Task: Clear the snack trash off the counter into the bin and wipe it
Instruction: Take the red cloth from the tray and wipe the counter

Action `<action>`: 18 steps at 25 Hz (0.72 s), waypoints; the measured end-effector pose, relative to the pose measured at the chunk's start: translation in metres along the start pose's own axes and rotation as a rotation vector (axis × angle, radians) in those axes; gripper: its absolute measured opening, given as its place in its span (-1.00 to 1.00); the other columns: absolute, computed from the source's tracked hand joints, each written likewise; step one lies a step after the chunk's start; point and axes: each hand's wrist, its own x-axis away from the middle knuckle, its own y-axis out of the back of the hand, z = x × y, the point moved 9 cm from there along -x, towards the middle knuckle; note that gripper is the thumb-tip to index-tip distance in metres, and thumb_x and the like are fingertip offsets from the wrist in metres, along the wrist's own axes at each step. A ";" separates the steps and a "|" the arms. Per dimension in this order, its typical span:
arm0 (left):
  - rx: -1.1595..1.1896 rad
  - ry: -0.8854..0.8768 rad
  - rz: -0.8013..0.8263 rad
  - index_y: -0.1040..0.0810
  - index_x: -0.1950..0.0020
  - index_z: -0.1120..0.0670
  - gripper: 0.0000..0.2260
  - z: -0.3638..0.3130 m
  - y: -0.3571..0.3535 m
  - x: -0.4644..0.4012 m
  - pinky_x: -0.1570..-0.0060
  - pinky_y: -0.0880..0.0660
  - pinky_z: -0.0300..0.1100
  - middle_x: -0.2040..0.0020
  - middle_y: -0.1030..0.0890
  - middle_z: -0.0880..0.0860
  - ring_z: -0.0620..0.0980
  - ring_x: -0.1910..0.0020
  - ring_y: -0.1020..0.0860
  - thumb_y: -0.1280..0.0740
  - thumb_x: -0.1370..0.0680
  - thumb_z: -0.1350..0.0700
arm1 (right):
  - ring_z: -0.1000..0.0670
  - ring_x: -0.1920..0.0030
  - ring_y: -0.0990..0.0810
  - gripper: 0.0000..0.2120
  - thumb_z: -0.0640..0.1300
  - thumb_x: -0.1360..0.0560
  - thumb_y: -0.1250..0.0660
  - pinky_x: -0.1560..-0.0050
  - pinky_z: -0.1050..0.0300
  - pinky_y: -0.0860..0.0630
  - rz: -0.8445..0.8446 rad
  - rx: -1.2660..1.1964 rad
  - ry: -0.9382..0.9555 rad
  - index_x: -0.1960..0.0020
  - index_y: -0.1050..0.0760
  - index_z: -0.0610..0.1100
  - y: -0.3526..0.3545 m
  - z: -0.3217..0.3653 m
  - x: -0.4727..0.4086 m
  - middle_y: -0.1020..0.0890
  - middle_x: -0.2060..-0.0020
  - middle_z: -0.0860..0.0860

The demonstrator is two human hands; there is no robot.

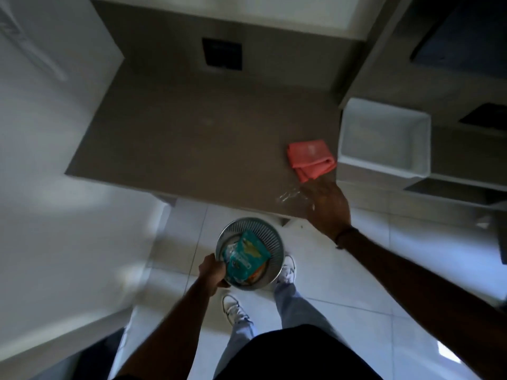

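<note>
Left hand (pixel 212 272) grips the rim of the round bin (pixel 250 253), held below the counter's (pixel 192 138) front edge; a teal snack bag (pixel 245 259) lies inside. Right hand (pixel 327 207), fingers spread, rests at the front right corner over clear crumpled wrapper (pixel 288 194). Just beyond lies the folded pink cloth (pixel 311 159), long axis running toward that corner, nearer the right hand.

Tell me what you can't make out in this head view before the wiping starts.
- Right hand: motion-blurred over the grey counter's edge; whether it grips the clear crinkled wrapper is unclear.
- Round grey metal bin: the teal snack bag hides what lies under it.
- Left hand: fingers at the bin's rim, grip partly hidden.
- Teal snack bag print: too blurred to read.
- Folded coral cloth: wet or dry, indeterminable.
</note>
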 end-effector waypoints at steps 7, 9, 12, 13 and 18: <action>0.078 0.032 0.003 -0.59 -0.12 0.09 -0.76 -0.015 -0.007 0.009 0.42 -0.69 0.09 0.02 -0.68 0.23 0.20 0.21 -0.73 -0.32 -0.55 -0.02 | -0.34 -0.32 -0.41 -0.31 0.08 -0.40 -0.39 -0.27 -0.30 -0.42 0.497 0.404 0.282 -0.47 -0.28 -0.05 -0.050 -0.044 -0.113 -0.43 -0.38 -0.21; 0.106 0.064 0.005 -0.56 -0.15 0.11 -0.84 -0.013 -0.008 0.006 0.40 -0.70 0.07 0.00 -0.67 0.25 0.21 0.19 -0.72 -0.26 -0.63 0.10 | -0.36 -0.22 -0.47 -0.49 0.08 -0.50 -0.16 -0.13 -0.26 -0.51 0.397 0.348 0.301 -0.40 -0.37 -0.08 -0.052 -0.039 -0.125 -0.50 -0.29 -0.23; 0.104 0.103 0.020 -0.55 -0.14 0.13 -0.82 -0.007 -0.011 -0.003 0.34 -0.71 0.13 -0.01 -0.67 0.27 0.22 0.18 -0.73 -0.31 -0.61 0.06 | -0.33 -0.02 -0.58 -0.53 -0.01 -0.41 -0.41 0.12 -0.13 -0.61 0.205 0.299 0.262 -0.26 -0.50 -0.19 -0.039 -0.038 -0.117 -0.59 -0.16 -0.24; 0.097 0.104 0.026 -0.56 -0.14 0.14 -0.78 -0.004 -0.012 -0.007 0.33 -0.71 0.14 -0.01 -0.67 0.27 0.22 0.19 -0.73 -0.34 -0.59 0.04 | -0.30 0.01 -0.58 -0.48 0.02 -0.38 -0.45 0.19 -0.07 -0.62 0.191 0.275 0.242 -0.26 -0.49 -0.19 -0.038 -0.040 -0.101 -0.58 -0.18 -0.23; 0.080 0.117 0.036 -0.55 -0.17 0.20 -0.73 0.002 -0.012 -0.014 0.33 -0.71 0.13 -0.01 -0.68 0.28 0.22 0.19 -0.72 -0.37 -0.57 0.05 | -0.26 -0.09 -0.55 -0.40 0.11 -0.42 -0.28 0.16 -0.07 -0.63 0.235 0.127 -0.079 -0.35 -0.39 -0.20 -0.062 -0.044 -0.028 -0.47 -0.28 -0.19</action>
